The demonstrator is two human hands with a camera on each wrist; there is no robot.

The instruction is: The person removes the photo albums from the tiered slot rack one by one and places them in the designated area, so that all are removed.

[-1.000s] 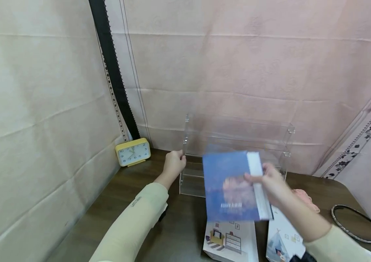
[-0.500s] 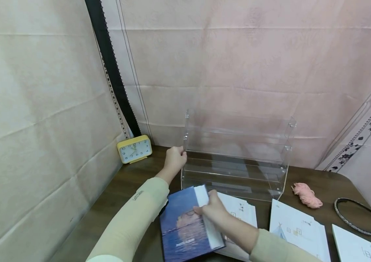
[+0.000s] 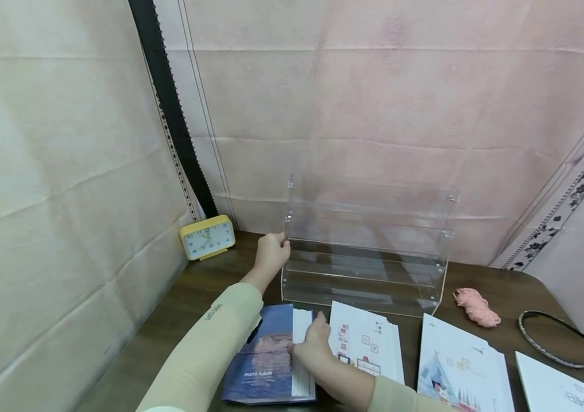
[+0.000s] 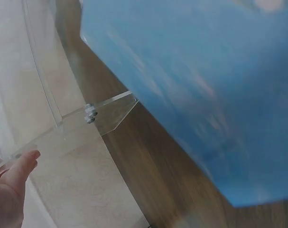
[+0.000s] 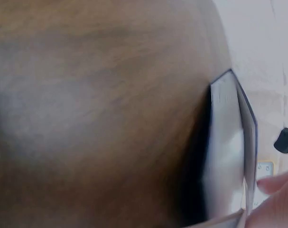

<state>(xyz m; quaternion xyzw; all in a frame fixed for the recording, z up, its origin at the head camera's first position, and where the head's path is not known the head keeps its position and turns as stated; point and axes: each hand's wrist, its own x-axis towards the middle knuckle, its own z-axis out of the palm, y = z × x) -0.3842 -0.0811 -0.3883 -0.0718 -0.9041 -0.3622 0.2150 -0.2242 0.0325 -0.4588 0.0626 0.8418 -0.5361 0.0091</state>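
My left hand (image 3: 271, 254) grips the left side edge of a clear acrylic rack (image 3: 369, 266) that stands on the table against the cloth. In the left wrist view, that hand's thumb lies along the rack's transparent side, and a blue cover (image 4: 196, 104) fills the upper right. A blue photo album (image 3: 266, 357) with a white strip lies in front of the rack, partly behind my left sleeve. By its right edge, my right hand (image 3: 314, 346) holds the album, thumb on the cover; the fingers underneath are hidden. The right wrist view shows the album's page edges (image 5: 227, 137) close up.
Right of the album lie a white illustrated book (image 3: 369, 340), a tent-picture book (image 3: 462, 366) and another white book (image 3: 560, 386). Pink yarn (image 3: 477, 307) and a dark headband (image 3: 555, 357) rest farther right. A yellow clock (image 3: 208, 237) stands at the back left.
My right hand has brought the album from in front of the rack down and left to the table, left of the white books. The left hand has stayed at the rack's edge.
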